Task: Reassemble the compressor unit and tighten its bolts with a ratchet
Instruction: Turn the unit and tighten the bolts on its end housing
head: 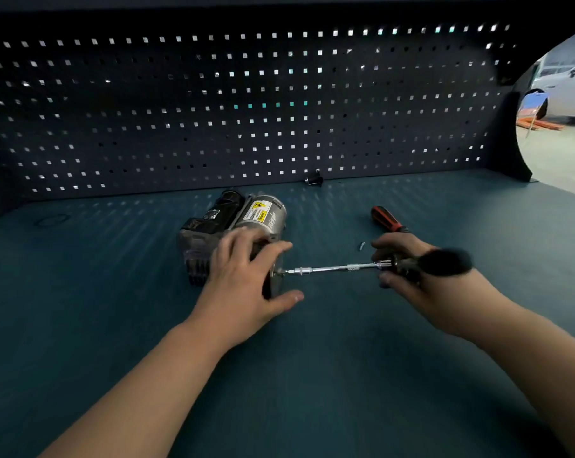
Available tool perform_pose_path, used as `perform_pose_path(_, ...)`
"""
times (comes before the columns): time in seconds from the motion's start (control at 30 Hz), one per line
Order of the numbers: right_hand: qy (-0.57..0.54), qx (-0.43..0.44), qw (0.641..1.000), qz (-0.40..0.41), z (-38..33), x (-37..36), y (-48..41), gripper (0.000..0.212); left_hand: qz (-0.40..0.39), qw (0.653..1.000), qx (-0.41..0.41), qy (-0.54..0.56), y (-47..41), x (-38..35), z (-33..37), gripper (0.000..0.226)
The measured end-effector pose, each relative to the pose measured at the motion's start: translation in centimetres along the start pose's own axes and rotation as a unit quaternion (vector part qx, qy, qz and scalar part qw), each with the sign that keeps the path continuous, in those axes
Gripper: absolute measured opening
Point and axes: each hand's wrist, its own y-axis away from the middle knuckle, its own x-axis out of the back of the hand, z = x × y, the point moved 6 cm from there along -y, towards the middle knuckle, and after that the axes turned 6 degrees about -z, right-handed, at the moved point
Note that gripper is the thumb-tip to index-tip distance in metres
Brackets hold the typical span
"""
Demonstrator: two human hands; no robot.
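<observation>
Blurred: ratchet handle (pixel 448 261) in right hand (pixel 403 246). Under left hand (pixel 243 272), near end of compressor (pixel 263 213) hidden. Behind right hand, screwdriver (pixel 386 221) shaft hidden.

On the bench (pixel 312 375), the ratchet (pixel 339 268) runs rightward from the compressor unit (pixel 239 219); behind it lie a bolt (pixel 361 245), a screwdriver (pixel 386 220), and farthest back perhaps a socket (pixel 314 178).
</observation>
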Motion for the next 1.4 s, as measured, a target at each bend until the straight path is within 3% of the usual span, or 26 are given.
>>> perform_pose_path(0.1, -0.056, -0.019, 0.998, -0.006, 0.6, -0.6, 0.5, 0.020, -0.004, 0.996, -0.048, 0.081, -0.3, -0.4, 0.5, 0.045)
perform_pose_path(0.2, -0.309, -0.132, 0.941, -0.024, 1.5, -2.2, 0.7, 0.009, 0.019, 0.994, -0.050, 0.096, -0.2, -0.4, 0.3, 0.034)
perform_pose_path(0.3, -0.383, -0.240, 0.889, -0.075, 1.9, -3.7, 0.8, 0.038, 0.030, 0.996, -0.047, 0.068, -0.2, -0.5, 0.5, 0.033)
perform_pose_path(0.4, -0.281, -0.304, 0.900, -0.134, 2.3, -4.2, 1.2, 0.061, 0.034, 0.997, -0.044, 0.055, -0.3, -0.6, 0.6, 0.035)
perform_pose_path(0.47, -0.274, -0.294, 0.909, -0.108, 2.7, -3.8, 1.3, 0.054, 0.034, 0.997, -0.044, 0.052, -0.3, -0.6, 0.6, 0.036)
perform_pose_path(0.6, -0.350, -0.174, 0.920, -0.026, 2.2, -2.1, 1.0, 0.012, 0.033, 0.997, -0.048, 0.047, -0.3, -0.5, 0.7, 0.035)
perform_pose_path(0.77, -0.243, -0.091, 0.966, -0.005, 1.5, -0.7, 1.2, 0.039, 0.031, 0.998, -0.044, 0.045, -0.2, -0.4, 0.7, 0.035)
perform_pose_path(0.87, -0.286, -0.107, 0.952, -0.003, 1.8, -1.0, 1.2, 0.033, 0.031, 0.997, -0.013, 0.068, -0.1, -0.4, 0.6, 0.037)
perform_pose_path(0.97, -0.340, -0.178, 0.923, -0.009, 2.3, -1.1, 1.3, 0.003, 0.036, 0.995, 0.022, 0.094, 0.0, -0.3, 0.4, 0.043)
perform_pose_path(1.03, -0.360, -0.227, 0.904, -0.030, 2.4, -2.1, 1.3, 0.024, 0.031, 0.995, 0.018, 0.097, 0.0, -0.4, 0.5, 0.041)
perform_pose_path(1.13, -0.408, -0.332, 0.849, -0.062, 2.5, -4.3, 1.6, 0.047, 0.030, 0.995, 0.009, 0.096, 0.0, -0.4, 0.5, 0.036)
perform_pose_path(1.27, -0.405, -0.294, 0.864, -0.062, 2.5, -4.2, 1.6, 0.039, 0.037, 0.996, -0.009, 0.082, 0.0, -0.5, 0.6, 0.033)
perform_pose_path(1.37, -0.399, -0.204, 0.894, -0.023, 2.0, -2.2, 1.4, 0.010, 0.038, 0.997, -0.012, 0.072, -0.1, -0.5, 0.7, 0.034)
perform_pose_path(1.4, -0.386, -0.179, 0.905, -0.021, 1.9, -1.9, 1.3, 0.017, 0.040, 0.997, -0.013, 0.068, -0.1, -0.5, 0.7, 0.034)
